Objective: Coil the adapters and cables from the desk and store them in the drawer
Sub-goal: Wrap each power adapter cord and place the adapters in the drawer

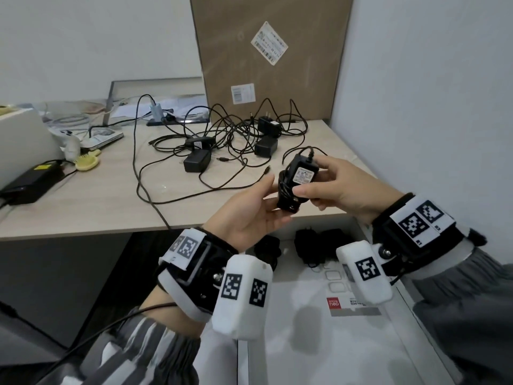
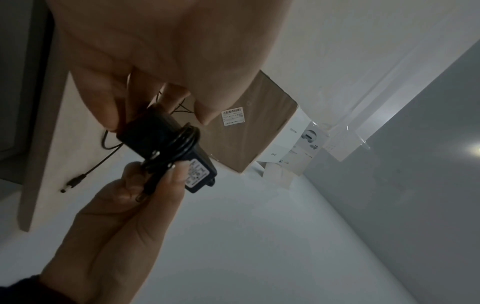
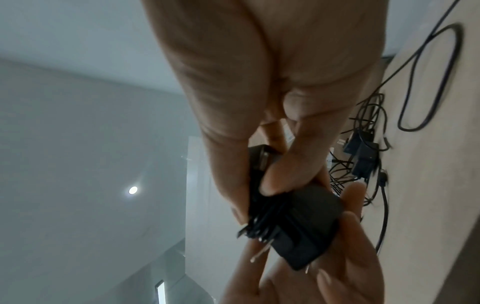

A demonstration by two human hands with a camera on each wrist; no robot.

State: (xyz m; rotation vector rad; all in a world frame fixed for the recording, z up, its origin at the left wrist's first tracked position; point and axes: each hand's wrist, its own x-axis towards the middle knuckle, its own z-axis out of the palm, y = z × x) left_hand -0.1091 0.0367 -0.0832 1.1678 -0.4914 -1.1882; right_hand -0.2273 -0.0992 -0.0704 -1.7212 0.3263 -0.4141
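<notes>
Now, step: winding the cord around the black adapter (image 1: 298, 182), nearly done by the look of it.
Right hand (image 1: 337, 187): pinching adapter body, thumb on label.
Left hand (image 1: 251, 215): cupped beneath, fingers curled on wrapped cord.
Adapter place: in the air over the open drawer (image 1: 319, 323), off the desk (image 1: 111, 195).
Next: probably tucking the loose end, then lowering beside the stored adapters (image 1: 319, 245).
Around: tangled cables (image 1: 227, 140) left on desk; cardboard box (image 1: 266, 56) behind.
Obstacle: knotted cords likely to snag.

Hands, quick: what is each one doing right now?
Left hand: fingers curled round the lower end of the black power adapter.
Right hand: pinching the same adapter, over its wrapped cable.
</notes>
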